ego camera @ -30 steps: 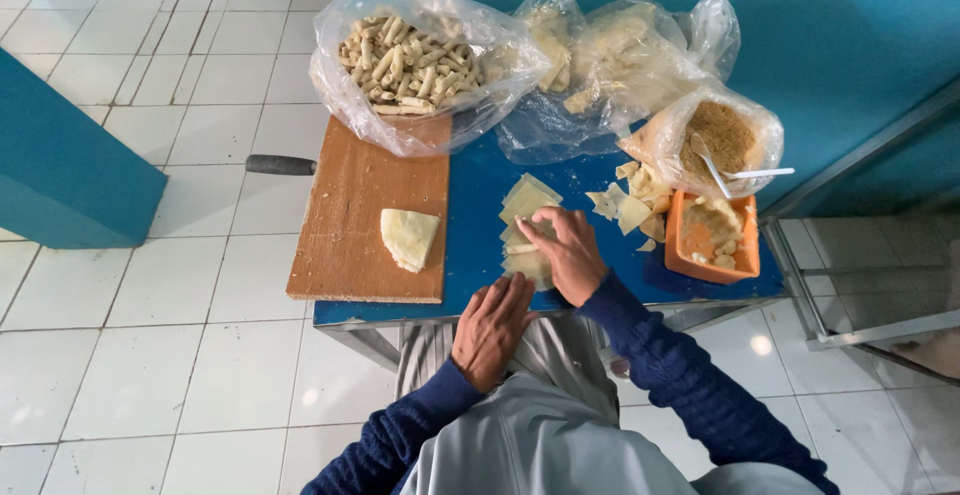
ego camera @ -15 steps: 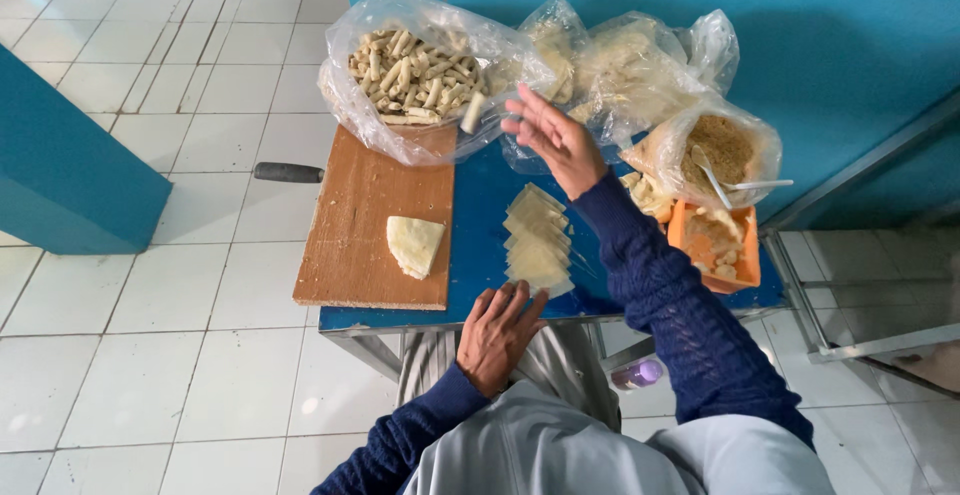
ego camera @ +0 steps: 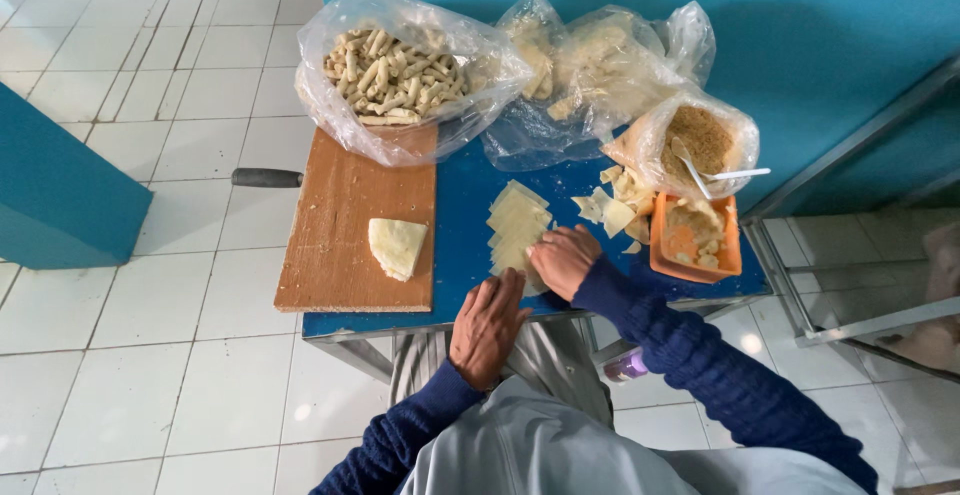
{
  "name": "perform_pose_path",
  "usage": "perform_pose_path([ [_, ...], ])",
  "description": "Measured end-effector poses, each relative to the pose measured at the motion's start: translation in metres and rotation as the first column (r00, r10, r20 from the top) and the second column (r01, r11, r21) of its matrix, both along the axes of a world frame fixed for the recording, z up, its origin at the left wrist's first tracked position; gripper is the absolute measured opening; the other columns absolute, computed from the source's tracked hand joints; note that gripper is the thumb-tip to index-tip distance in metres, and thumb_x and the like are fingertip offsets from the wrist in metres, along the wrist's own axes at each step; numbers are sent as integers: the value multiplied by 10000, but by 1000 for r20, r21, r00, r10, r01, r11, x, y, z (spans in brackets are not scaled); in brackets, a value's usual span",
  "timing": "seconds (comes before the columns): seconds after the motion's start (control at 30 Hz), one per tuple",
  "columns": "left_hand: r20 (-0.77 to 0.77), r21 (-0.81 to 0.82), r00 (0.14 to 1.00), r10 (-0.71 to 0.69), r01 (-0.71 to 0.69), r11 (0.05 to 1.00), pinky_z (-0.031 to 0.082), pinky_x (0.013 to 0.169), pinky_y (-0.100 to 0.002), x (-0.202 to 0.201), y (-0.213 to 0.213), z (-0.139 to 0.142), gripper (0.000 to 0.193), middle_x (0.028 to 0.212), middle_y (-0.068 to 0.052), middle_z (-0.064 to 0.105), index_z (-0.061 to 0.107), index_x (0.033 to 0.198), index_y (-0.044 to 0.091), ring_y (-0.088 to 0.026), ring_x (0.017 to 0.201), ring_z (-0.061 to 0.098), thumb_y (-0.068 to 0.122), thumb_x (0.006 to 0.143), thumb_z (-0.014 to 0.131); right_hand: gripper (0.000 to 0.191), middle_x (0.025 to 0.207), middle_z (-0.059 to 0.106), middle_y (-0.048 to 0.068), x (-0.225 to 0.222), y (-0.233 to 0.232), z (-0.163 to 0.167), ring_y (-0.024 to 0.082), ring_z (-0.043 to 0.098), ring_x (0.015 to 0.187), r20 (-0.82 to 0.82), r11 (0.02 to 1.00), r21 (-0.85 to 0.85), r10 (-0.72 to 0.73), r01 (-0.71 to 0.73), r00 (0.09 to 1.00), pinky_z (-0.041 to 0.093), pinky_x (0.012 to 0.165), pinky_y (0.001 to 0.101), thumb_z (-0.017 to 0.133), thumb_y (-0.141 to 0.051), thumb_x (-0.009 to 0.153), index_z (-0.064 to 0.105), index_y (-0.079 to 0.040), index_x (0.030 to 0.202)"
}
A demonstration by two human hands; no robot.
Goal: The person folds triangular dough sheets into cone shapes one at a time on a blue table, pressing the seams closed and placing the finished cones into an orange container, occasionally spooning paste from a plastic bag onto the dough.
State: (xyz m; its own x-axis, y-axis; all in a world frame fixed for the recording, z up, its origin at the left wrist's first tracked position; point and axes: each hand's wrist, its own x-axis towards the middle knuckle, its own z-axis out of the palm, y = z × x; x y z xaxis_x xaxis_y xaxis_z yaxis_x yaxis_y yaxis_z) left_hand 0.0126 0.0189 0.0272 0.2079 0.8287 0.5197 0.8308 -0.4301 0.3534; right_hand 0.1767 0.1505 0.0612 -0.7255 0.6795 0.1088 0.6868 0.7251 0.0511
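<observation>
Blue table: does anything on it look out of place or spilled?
Loose pale wrapper pieces lie scattered beside the orange tub, not in the neat row by the right hand. A dark handle overhangs the table edge.

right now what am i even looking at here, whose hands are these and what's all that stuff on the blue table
This is one view from a camera worn on a person's head, looking down, so the two bare hands in dark blue sleeves are the wearer's own. There is no machine. The left hand rests at the near edge of the blue table. The right hand lies on a row of thin pale dough sheets; neither hand has a closed grip on anything. To the left lies a wooden board with a folded dough piece. Behind it sits a clear bag of small rolls, with more bags alongside. On the right is an orange tub.
</observation>
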Motion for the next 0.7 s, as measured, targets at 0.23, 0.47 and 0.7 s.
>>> perform_pose_path([
  [0.23,-78,58,997,17,-13,998,413,1055,-417,-2,-1,-3,522,1375,-129,582,555,1387,0,-274,1244,522,272,951,650,166,933,685,64,-20,-18,-17,243,615,1019,174,933,332,-205,138,963,438,909,421,581,-197,884,734,-133,902],
  [0.47,-112,92,993,33,-22,996,417,1064,-412,-2,-2,3,482,1351,-159,584,571,1374,-3,-289,1230,528,269,981,638,215,854,655,69,63,13,26,270,646,853,-67,924,290,-240,249,968,494,746,448,691,-324,939,681,-131,844],
  [0.7,-112,179,993,29,-8,984,450,1024,-450,-3,0,6,369,1319,-192,597,640,1263,40,-332,1185,570,228,946,670,247,947,697,137,167,46,65,367,688,786,-370,720,211,-568,661,736,528,684,501,768,-259,955,621,-107,1083],
])
